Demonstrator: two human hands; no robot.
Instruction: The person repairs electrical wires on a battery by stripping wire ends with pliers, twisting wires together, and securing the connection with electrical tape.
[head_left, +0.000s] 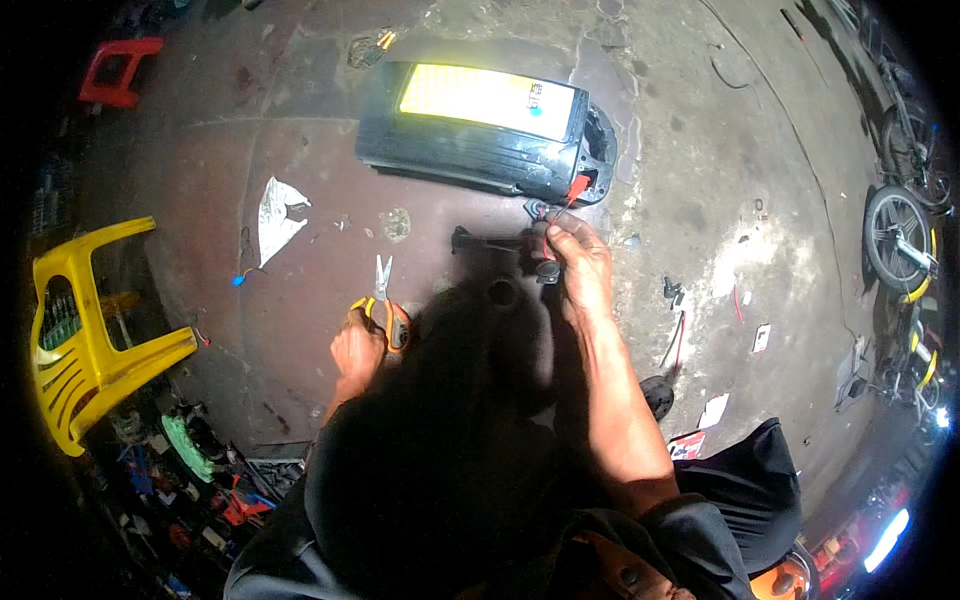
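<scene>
A long black battery case (470, 150) with a bright yellow top lies on the concrete floor ahead of me. Red and black wires with a red connector (577, 187) come out of its right end. My right hand (578, 262) pinches these wires just below the connector, next to a small black part (547, 270). Lower left, my left hand (360, 350) grips pliers (383, 290) with orange handles, jaws pointing up toward the case. A dark shadow covers the floor between my hands.
A yellow plastic stool (85, 330) lies tipped at the left, a red stool (120, 70) at the top left. A white scrap (278, 215) lies on the floor. Loose wires and small parts (675, 300) lie at the right. Bicycle wheels (895, 240) stand at the far right.
</scene>
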